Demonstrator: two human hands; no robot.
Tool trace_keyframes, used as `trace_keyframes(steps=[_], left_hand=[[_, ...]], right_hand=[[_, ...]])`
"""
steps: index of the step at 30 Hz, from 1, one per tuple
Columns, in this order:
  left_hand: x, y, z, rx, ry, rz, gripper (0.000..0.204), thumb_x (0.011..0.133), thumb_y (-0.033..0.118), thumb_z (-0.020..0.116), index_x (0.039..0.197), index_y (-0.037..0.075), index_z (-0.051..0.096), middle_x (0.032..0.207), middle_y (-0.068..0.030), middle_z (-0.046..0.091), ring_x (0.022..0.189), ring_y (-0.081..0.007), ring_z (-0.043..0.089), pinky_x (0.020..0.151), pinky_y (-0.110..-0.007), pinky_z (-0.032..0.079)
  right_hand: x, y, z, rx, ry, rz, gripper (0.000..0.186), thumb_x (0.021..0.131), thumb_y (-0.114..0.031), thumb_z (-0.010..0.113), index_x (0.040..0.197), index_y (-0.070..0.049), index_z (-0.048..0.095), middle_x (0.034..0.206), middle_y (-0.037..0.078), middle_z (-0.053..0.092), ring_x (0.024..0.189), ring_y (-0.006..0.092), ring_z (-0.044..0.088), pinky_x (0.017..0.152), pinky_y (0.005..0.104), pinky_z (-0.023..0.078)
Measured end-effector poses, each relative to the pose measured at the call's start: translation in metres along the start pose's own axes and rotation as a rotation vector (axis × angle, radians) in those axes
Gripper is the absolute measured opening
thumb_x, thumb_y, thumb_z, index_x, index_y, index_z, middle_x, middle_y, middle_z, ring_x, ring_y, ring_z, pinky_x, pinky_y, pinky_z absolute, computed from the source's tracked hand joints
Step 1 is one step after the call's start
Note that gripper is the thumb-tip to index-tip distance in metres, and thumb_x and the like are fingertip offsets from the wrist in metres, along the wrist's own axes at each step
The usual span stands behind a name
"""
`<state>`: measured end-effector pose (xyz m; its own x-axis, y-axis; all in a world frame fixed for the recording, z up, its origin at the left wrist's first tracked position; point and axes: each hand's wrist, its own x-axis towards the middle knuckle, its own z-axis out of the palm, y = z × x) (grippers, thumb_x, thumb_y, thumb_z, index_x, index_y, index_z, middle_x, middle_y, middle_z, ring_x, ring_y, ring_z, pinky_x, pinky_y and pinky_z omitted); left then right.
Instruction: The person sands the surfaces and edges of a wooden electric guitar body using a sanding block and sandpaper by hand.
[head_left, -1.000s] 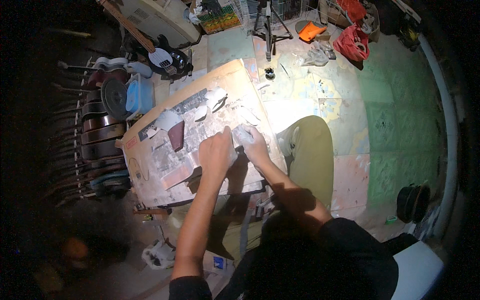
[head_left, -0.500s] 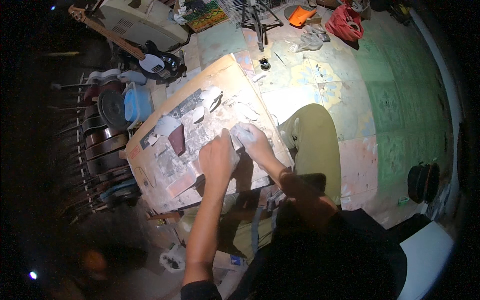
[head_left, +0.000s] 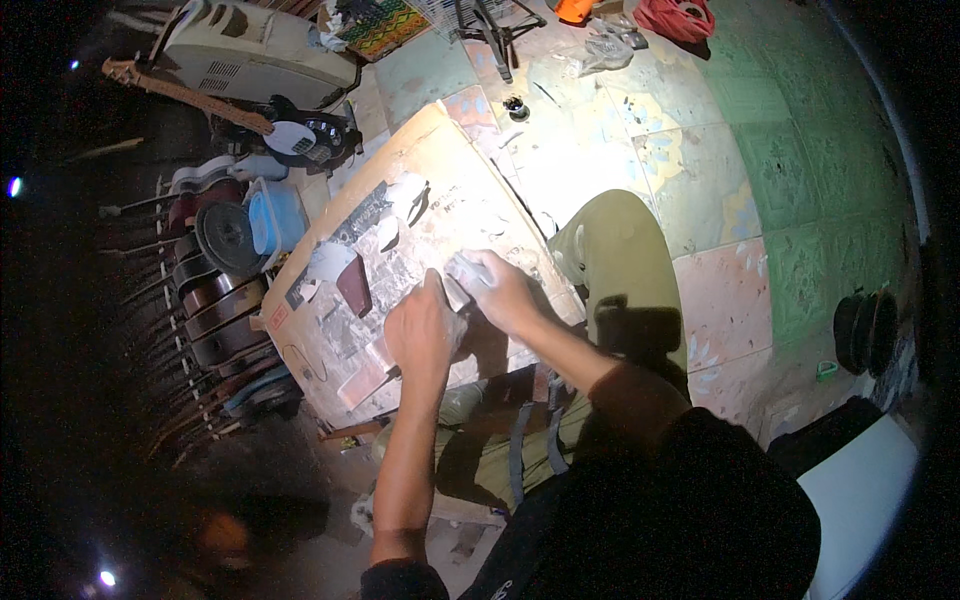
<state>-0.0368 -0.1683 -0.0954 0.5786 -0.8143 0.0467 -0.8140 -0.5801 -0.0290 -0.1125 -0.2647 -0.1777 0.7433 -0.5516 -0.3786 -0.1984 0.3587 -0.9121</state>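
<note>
Both my hands meet low over a dusty cardboard-covered board (head_left: 420, 150). My left hand (head_left: 422, 328) is closed, thumb forward, around a small pale flat piece (head_left: 455, 293) whose kind I cannot make out. White powder coats the fingers of my right hand (head_left: 495, 290), which are closed and pressed against that piece; whether they grip something more is hidden. Beside my left hand lie a dark red folded sheet (head_left: 353, 285), a whitish sheet (head_left: 330, 262) and a flat bar with a pinkish end (head_left: 362, 385). Curled pale scraps (head_left: 405, 195) lie farther up the board.
Several guitars (head_left: 225, 300) stand in a row at the left, with a blue plastic tub (head_left: 275, 218) near them. A dark electric guitar (head_left: 300, 140) lies beyond the board. My bent knee (head_left: 625, 240) borders its right side. Farther off are a small dark jar (head_left: 516, 108) and tripod legs (head_left: 495, 45).
My hands have shifted slightly against each other, and the pale piece between them shows more. The whole view has tilted a little; the things on the board look unmoved.
</note>
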Motion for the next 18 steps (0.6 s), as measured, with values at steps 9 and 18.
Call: trace_keyframes(steps=[9, 18], left_hand=[[0.019, 0.026, -0.018, 0.090, -0.341, -0.216, 0.030, 0.067, 0.013, 0.073, 0.089, 0.006, 0.054, 0.074, -0.0185, 0.065, 0.072, -0.0399, 0.066, 0.063, -0.047, 0.050], [0.011, 0.018, -0.010, 0.146, -0.329, -0.224, 0.042, 0.064, 0.022, 0.083, 0.091, 0.006, 0.054, 0.072, -0.0181, 0.063, 0.070, -0.0401, 0.064, 0.062, -0.048, 0.048]], right_hand=[[-0.022, 0.018, -0.002, 0.273, 0.081, -0.102, 0.034, 0.090, -0.015, 0.065, 0.120, 0.002, 0.059, 0.117, 0.019, 0.066, 0.102, 0.0291, 0.066, 0.091, 0.0400, 0.050], [-0.023, 0.021, 0.001, 0.195, 0.147, -0.225, 0.038, 0.095, -0.017, 0.062, 0.126, 0.004, 0.059, 0.122, 0.018, 0.066, 0.114, 0.0220, 0.062, 0.100, 0.0335, 0.046]])
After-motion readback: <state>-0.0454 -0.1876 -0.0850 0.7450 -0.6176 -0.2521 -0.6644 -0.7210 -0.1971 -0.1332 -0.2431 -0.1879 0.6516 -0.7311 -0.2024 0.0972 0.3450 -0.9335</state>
